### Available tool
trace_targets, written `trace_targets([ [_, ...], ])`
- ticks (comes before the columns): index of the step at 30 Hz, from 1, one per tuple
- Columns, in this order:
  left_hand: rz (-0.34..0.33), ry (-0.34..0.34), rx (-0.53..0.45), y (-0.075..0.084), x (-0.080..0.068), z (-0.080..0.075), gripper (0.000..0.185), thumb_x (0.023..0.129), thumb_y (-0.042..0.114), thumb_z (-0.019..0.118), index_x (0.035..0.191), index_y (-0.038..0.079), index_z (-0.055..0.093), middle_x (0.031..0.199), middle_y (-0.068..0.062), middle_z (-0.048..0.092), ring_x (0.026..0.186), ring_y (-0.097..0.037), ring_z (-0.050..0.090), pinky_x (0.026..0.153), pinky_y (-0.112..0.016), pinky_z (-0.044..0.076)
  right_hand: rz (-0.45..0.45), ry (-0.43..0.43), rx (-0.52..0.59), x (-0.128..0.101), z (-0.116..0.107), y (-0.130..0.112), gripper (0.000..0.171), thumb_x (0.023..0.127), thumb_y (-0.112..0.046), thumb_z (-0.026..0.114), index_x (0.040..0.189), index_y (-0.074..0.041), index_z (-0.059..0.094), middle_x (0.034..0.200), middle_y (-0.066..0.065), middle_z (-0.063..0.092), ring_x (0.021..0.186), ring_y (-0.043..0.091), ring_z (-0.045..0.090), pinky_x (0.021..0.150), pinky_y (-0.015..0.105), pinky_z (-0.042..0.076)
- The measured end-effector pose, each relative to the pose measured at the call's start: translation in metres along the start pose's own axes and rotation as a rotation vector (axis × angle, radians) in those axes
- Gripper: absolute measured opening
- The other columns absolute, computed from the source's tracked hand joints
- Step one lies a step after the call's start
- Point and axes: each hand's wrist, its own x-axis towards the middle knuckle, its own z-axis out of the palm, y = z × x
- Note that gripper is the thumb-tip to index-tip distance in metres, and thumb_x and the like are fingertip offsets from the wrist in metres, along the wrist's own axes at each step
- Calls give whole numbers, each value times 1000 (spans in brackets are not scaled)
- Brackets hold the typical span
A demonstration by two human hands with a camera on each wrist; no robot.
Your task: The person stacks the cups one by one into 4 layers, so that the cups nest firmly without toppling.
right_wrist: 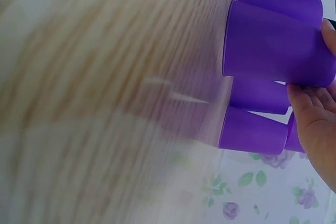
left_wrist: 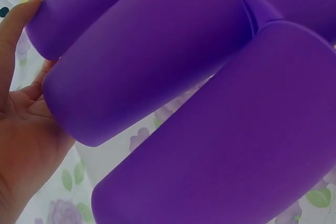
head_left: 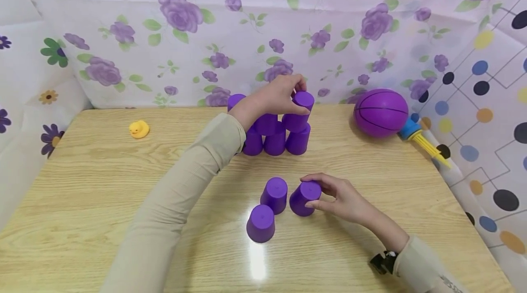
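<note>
1. The pyramid of upturned purple cups (head_left: 276,135) stands at the back of the tabletop (head_left: 103,178), near the flowered cloth wall. Its bottom row of three looks finished, with a second row on top; my own arm hides part of the left side, so I cannot count every cup there.

2. My left hand (head_left: 273,96) is up at the stack, its fingers (head_left: 298,85) curled round the top right cup (head_left: 302,101), which sits on the second row. I judge this cup is just being placed, not yet let go. The left wrist view shows only cup walls close up and the edge of my palm.

3. My right hand (head_left: 339,197) is low and near me, fingers (head_left: 319,178) and thumb pinching a loose tilted cup (head_left: 303,198) that leans on the tabletop.

4. Two more loose cups wait just beside it: the middle cup (head_left: 275,194) touching or nearly touching the tilted one, and the front cup (head_left: 260,223) closest to me, both upside down.

5. So the base is done, the upper part is partway, and three cups are left to go up, by my reckoning.

6. A yellow rubber duck (head_left: 139,129) sits well apart on the left; a purple ball (head_left: 380,112) and a hand pump (head_left: 422,140) lie at the right.
</note>
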Motion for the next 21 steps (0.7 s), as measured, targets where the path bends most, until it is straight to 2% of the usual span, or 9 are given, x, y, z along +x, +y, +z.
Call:
trace_targets([
  [10, -12, -17, 29, -2, 0, 1, 46, 78, 28, 76, 110, 8, 49, 111, -5, 58, 98, -15, 54, 85, -22, 46, 4, 16, -53, -2, 1, -3, 47, 80, -17, 73, 124, -11, 57, 122, 10, 61, 113, 16, 57, 97, 27, 46],
  [21, -34, -65, 77, 0, -5, -3, 47, 80, 28, 74, 113, 6, 50, 106, -6, 55, 95, -17, 53, 82, -24, 47, 26, 16, -55, -4, 1, -2, 47, 81, -19, 72, 125, -11, 56, 124, 8, 60, 112, 17, 57, 97, 30, 47],
])
